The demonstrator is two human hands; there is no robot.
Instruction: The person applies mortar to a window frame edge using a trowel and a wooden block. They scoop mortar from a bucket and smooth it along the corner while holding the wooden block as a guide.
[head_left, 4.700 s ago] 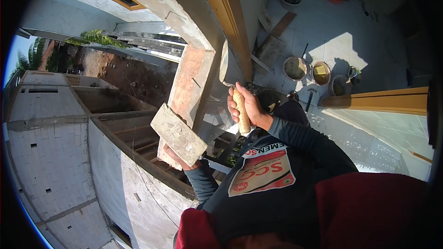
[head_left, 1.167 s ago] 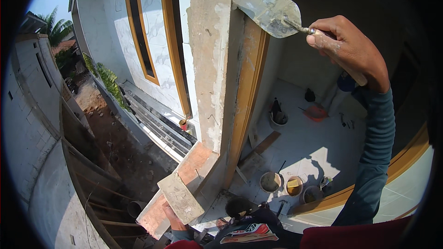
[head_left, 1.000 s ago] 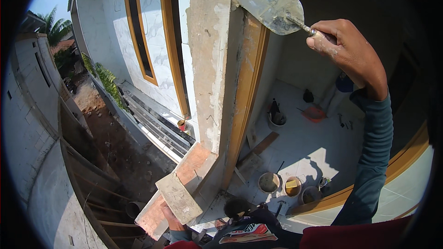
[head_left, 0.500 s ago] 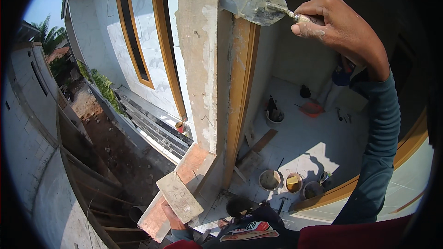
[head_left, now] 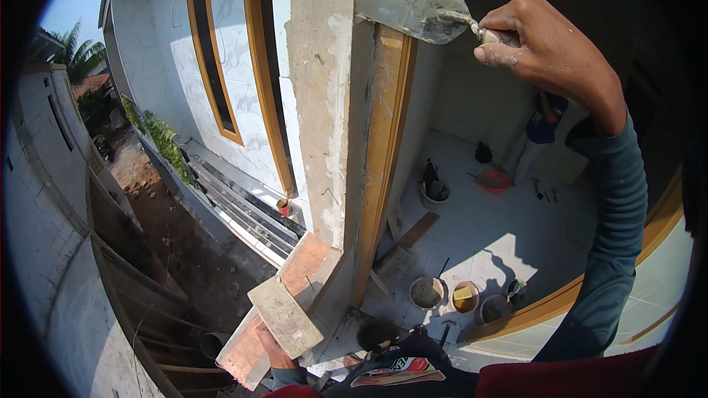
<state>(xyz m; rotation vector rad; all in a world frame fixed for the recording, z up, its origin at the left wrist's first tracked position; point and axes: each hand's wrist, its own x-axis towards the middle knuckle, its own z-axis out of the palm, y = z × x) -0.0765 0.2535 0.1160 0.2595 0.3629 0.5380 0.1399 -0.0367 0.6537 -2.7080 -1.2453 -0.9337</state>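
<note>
My right hand is raised at the upper right, closed round the short handle of a mortar-smeared trowel. The blade's tip meets the upper right side of a tall upright plank, which has bent nails and dried mortar on it. Low in the view, my left hand is closed at the lower edge of a small mortar-stained board; its fingers are partly hidden under it. The small board lies across a longer strip with a pinkish surface, below the plank.
An orange-brown door frame stands right of the plank. On the tiled floor below are a bucket, a tub with a yellow sponge-like block and a red basin. A person in a dark cap is inside. A dirt trench runs at left.
The view has shifted slightly. My right hand and the trowel keep nearly the same place against the plank, and my left hand stays by the small board. The person inside shows slightly more.
</note>
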